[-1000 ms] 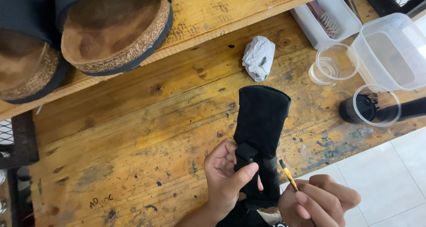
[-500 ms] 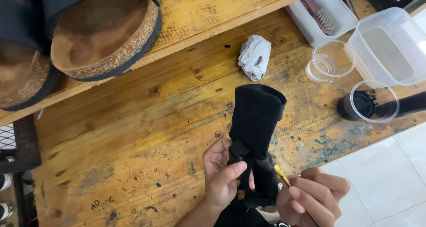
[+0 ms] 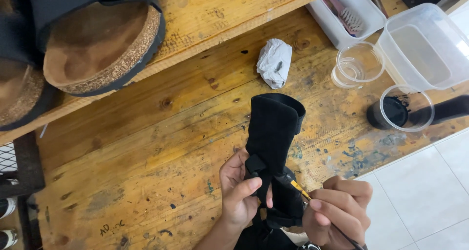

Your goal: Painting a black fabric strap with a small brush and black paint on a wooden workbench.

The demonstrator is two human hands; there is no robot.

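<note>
A black sandal [image 3: 272,137] with straps stands on end over the wooden bench [image 3: 146,147], sole side toward me. My left hand [image 3: 239,191] grips it at a strap near the buckle, thumb pressed across the strap. My right hand [image 3: 338,216] pinches a thin brush with a yellow ferrule [image 3: 299,190], its tip touching the sandal's lower right edge. A clear cup holding black dye [image 3: 400,110] sits to the right near the bench's edge.
Two brown cork-soled sandals [image 3: 97,49] rest on the raised shelf at upper left. A crumpled grey rag [image 3: 274,62], an empty clear cup [image 3: 359,64], a clear plastic tub [image 3: 422,47] and a white tray with a brush [image 3: 349,15] lie at upper right. White floor tiles [image 3: 430,196] show at right.
The view has shifted slightly. My right hand has moved the brush lower and closer against the sandal's edge, while my left hand keeps its grip on the strap.
</note>
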